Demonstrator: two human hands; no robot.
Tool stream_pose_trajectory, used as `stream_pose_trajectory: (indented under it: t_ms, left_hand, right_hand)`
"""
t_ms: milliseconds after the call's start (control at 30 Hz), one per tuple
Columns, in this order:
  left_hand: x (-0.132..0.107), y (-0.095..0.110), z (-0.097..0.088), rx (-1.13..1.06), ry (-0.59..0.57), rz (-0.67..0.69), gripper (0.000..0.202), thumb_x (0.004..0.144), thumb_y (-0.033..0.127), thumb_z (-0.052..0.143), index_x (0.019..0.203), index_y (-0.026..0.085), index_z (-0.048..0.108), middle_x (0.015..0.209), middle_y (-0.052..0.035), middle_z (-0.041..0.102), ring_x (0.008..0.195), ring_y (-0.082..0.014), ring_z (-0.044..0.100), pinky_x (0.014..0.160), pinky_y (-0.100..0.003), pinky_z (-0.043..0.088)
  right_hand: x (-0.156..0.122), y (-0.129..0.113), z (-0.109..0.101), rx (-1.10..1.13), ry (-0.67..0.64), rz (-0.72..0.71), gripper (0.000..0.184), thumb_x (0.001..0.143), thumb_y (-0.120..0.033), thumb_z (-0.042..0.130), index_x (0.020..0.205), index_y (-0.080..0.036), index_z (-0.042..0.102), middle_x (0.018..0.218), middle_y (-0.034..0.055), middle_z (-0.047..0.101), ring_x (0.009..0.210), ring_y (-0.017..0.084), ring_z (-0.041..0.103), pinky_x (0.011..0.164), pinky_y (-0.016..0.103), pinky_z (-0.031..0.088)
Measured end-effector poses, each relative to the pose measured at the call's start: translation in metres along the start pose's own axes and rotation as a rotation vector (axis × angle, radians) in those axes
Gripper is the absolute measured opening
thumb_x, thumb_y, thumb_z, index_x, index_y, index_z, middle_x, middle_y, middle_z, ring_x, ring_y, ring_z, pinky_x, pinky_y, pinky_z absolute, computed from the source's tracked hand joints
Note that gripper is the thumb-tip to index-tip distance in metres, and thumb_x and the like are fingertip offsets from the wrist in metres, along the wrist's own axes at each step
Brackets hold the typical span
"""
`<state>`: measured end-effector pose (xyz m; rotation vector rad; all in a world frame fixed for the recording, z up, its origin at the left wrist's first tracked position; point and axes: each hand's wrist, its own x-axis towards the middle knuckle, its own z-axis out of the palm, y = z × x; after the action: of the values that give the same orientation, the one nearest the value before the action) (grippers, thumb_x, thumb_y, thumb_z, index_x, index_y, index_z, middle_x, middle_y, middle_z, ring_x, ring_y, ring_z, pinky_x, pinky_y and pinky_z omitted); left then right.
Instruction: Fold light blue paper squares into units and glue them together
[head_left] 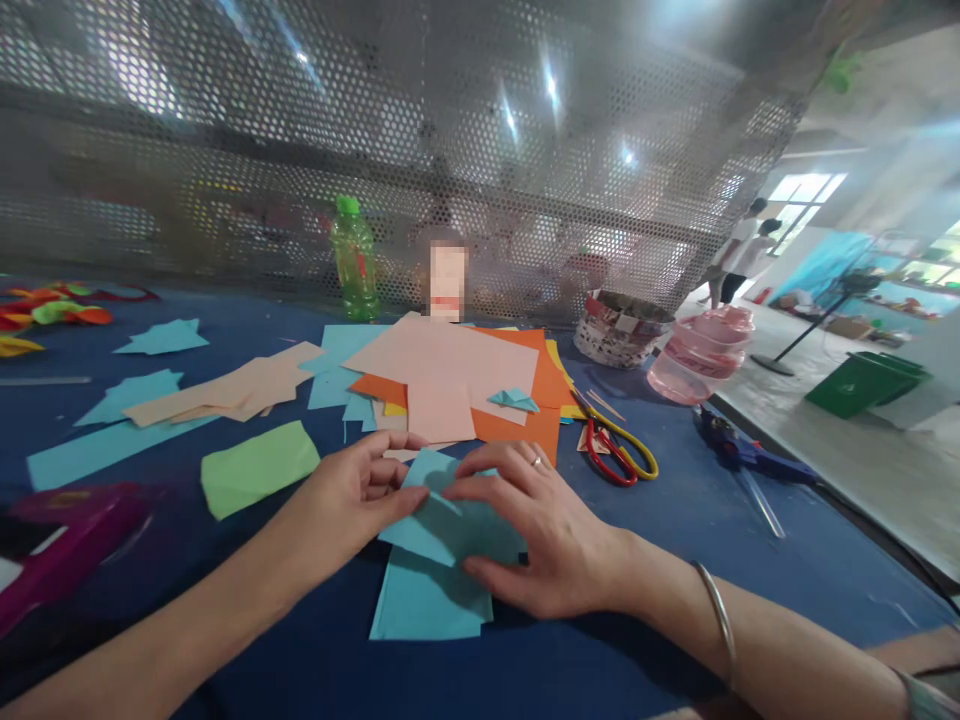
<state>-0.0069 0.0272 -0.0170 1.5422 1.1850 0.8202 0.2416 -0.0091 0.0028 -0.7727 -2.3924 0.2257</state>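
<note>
A person's bare hands work a light-blue sheet of paper (439, 535) low in the middle of a dark-blue surface (592, 660). The left hand (367, 488) pinches the sheet's left side between thumb and curled fingers; the right hand (529, 525), wearing a ring, arches over its right side with thumb and fingers apart, though whether it grips cannot be told. Beneath the sheet, toward the wearer, lie more light-blue rectangular papers (431, 608). Just beyond the hands sit overlapping pale-pink papers (450, 350) and orange sheets (517, 432), with a small folded blue paper piece (514, 401) on top. To the right rest scissors with red and yellow handles (621, 432); to the left lies a light-green paper rectangle (259, 468). A green plastic bottle (355, 265) stands farther back, before a perforated grey metal screen (262, 130).
</note>
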Motion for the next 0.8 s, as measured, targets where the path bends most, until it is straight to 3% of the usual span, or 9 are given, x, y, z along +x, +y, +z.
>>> stream_pose_trajectory:
  t_ms: [100, 167, 233, 367, 567, 800]
  left_hand:
    - [0.0, 0.005, -0.002, -0.025, -0.012, -0.053, 0.071, 0.072, 0.059, 0.078, 0.128, 0.02, 0.058, 0.088, -0.0049, 0.081, 0.086, -0.029, 0.078, 0.078, -0.041, 0.059]
    - [-0.001, 0.007, -0.004, -0.017, -0.03, -0.085, 0.072, 0.073, 0.059, 0.078, 0.131, 0.02, 0.057, 0.091, -0.0054, 0.082, 0.091, -0.0301, 0.078, 0.082, -0.043, 0.058]
    - [-0.002, 0.006, -0.003, -0.018, -0.041, -0.087, 0.07, 0.075, 0.06, 0.076, 0.131, 0.022, 0.058, 0.088, -0.0039, 0.081, 0.089, -0.029, 0.077, 0.08, -0.042, 0.058]
    - [-0.005, 0.003, 0.003, 0.008, -0.051, -0.031, 0.061, 0.077, 0.055, 0.073, 0.126, 0.022, 0.058, 0.073, 0.0011, 0.073, 0.07, -0.0233, 0.072, 0.065, -0.034, 0.055]
    - [-0.009, 0.007, 0.005, 0.222, 0.069, 0.107, 0.045, 0.079, 0.049, 0.064, 0.117, 0.024, 0.06, 0.074, 0.0024, 0.066, 0.065, -0.0193, 0.065, 0.063, -0.032, 0.054]
    - [-0.014, -0.002, 0.001, 0.371, 0.059, 0.174, 0.032, 0.092, 0.047, 0.06, 0.117, 0.028, 0.059, 0.077, 0.0035, 0.066, 0.067, -0.0185, 0.065, 0.063, -0.03, 0.052]
  right_hand:
    - [-0.001, -0.003, 0.0, -0.054, -0.042, -0.123, 0.059, 0.079, -0.008, 0.057, 0.137, -0.021, 0.054, 0.134, 0.0124, 0.067, 0.131, 0.027, 0.059, 0.108, 0.044, 0.047]
    - [-0.002, -0.001, 0.002, -0.113, -0.012, -0.133, 0.058, 0.08, -0.006, 0.054, 0.136, -0.02, 0.054, 0.133, 0.0126, 0.068, 0.133, 0.026, 0.059, 0.108, 0.044, 0.045]
    - [-0.003, 0.002, 0.004, -0.182, 0.03, -0.124, 0.047, 0.086, -0.007, 0.057, 0.131, -0.02, 0.058, 0.13, 0.0119, 0.07, 0.131, 0.026, 0.06, 0.106, 0.044, 0.046]
    - [-0.004, 0.007, 0.006, -0.224, 0.087, -0.18, 0.016, 0.094, -0.009, 0.06, 0.101, -0.022, 0.068, 0.117, 0.0065, 0.075, 0.122, 0.022, 0.064, 0.102, 0.038, 0.047]
    - [-0.006, 0.009, 0.005, -0.285, 0.038, -0.195, 0.019, 0.098, -0.009, 0.056, 0.092, -0.021, 0.068, 0.111, 0.0046, 0.077, 0.119, 0.022, 0.063, 0.099, 0.037, 0.047]
    - [-0.007, 0.012, 0.006, -0.262, 0.01, -0.169, 0.018, 0.102, -0.013, 0.054, 0.095, -0.021, 0.069, 0.108, 0.0048, 0.077, 0.117, 0.022, 0.064, 0.098, 0.037, 0.048]
